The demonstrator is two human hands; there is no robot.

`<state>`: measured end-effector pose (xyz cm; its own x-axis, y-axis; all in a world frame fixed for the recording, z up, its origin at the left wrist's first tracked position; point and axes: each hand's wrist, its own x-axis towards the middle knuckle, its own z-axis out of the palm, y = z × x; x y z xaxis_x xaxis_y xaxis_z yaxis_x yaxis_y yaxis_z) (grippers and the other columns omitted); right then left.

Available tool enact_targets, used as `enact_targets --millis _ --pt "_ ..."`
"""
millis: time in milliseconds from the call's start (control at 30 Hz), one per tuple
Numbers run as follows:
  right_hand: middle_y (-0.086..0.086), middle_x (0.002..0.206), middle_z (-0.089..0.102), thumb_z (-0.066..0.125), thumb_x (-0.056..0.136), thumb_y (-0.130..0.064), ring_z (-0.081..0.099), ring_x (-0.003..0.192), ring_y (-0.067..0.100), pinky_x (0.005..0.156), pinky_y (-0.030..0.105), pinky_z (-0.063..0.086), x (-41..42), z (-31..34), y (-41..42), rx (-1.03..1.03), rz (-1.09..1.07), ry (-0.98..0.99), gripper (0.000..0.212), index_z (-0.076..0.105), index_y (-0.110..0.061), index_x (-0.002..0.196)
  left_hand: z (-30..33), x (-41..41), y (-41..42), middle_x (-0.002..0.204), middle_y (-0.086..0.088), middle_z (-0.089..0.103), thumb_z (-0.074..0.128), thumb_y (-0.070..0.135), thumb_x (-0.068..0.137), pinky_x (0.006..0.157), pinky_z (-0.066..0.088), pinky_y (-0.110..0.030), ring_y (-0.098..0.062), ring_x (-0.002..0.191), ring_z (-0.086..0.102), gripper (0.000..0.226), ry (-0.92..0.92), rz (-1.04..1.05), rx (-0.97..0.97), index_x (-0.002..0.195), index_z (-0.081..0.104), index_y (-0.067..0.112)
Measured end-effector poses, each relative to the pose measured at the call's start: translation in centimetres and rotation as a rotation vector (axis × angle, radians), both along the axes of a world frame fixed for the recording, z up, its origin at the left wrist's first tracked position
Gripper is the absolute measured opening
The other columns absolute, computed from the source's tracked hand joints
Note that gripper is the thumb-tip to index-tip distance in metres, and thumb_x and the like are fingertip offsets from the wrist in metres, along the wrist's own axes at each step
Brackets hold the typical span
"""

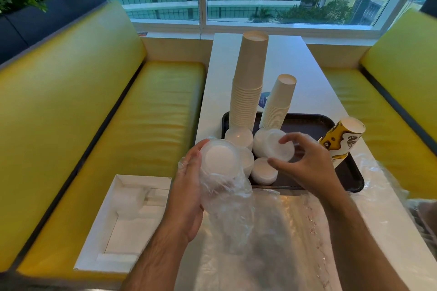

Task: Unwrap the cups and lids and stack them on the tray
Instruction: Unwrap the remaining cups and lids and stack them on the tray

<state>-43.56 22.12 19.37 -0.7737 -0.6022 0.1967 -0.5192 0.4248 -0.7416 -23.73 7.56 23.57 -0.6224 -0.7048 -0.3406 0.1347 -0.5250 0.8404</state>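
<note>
My left hand grips a stack of white lids still sleeved in clear plastic wrap that trails down toward me. My right hand holds a small stack of unwrapped white lids over the dark tray, thumb and fingers curled round its rim. On the tray stand two stacks of upside-down white paper cups, a tall one and a shorter one. Several white lid stacks lie on the tray's near left part. A yellow patterned cup stack leans at the tray's right edge.
Crumpled clear plastic covers the near end of the white table and spills off to the right. An open white cardboard box lies on the yellow bench to my left. Another yellow bench is on the right, a window behind.
</note>
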Motion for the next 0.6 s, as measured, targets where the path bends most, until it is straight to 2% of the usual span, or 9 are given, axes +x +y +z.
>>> enact_targets --millis 67,200,300,400,600 --pt "-0.002 0.122 0.059 0.092 0.067 -0.038 0.059 0.099 0.016 0.076 0.023 0.053 -1.4 -3.0 0.3 0.145 -0.048 -0.014 0.05 0.063 -0.031 0.107 -0.1 0.1 -0.2 0.123 -0.003 0.071 0.045 0.031 0.107 0.072 0.064 -0.041 -0.029 0.116 0.067 0.03 -0.01 0.006 0.008 0.125 0.069 0.028" --pt "0.0 0.122 0.061 0.09 0.066 -0.041 0.056 0.103 0.015 0.077 0.021 0.043 -2.2 -7.3 -0.3 0.306 -0.039 -0.061 0.046 0.063 -0.032 0.103 -0.4 0.2 -0.4 0.123 -0.002 0.071 0.044 0.031 0.107 0.072 0.063 -0.041 -0.029 0.116 0.067 0.031 -0.019 0.012 0.017 0.127 0.068 0.029" --pt "0.001 0.126 0.06 0.09 0.067 -0.039 0.052 0.107 0.013 0.085 0.023 0.041 -2.3 -8.6 -1.2 0.317 -0.042 -0.067 0.048 0.067 -0.026 0.107 -0.4 0.3 -0.5 0.121 -0.003 0.073 0.044 0.031 0.107 0.07 0.063 -0.039 -0.028 0.113 0.069 0.031 -0.01 0.015 0.021 0.128 0.067 0.027" --pt "0.002 0.13 0.059 0.091 0.068 -0.038 0.048 0.107 0.011 0.087 0.023 0.04 -2.4 -9.1 -1.7 0.323 -0.06 -0.073 0.051 0.068 -0.023 0.111 -0.3 0.2 -0.5 0.118 -0.003 0.074 0.044 0.032 0.106 0.065 0.061 -0.036 -0.026 0.109 0.071 0.031 -0.007 0.021 0.027 0.126 0.068 0.028" --pt "0.001 0.134 0.057 0.091 0.069 -0.041 0.051 0.113 0.014 0.092 0.028 0.047 -2.5 -9.7 -2.1 0.364 -0.05 -0.098 0.051 0.067 -0.026 0.112 -0.2 0.2 -0.5 0.121 -0.004 0.072 0.045 0.032 0.105 0.064 0.061 -0.035 -0.028 0.11 0.07 0.029 -0.003 0.03 0.04 0.124 0.068 0.029"
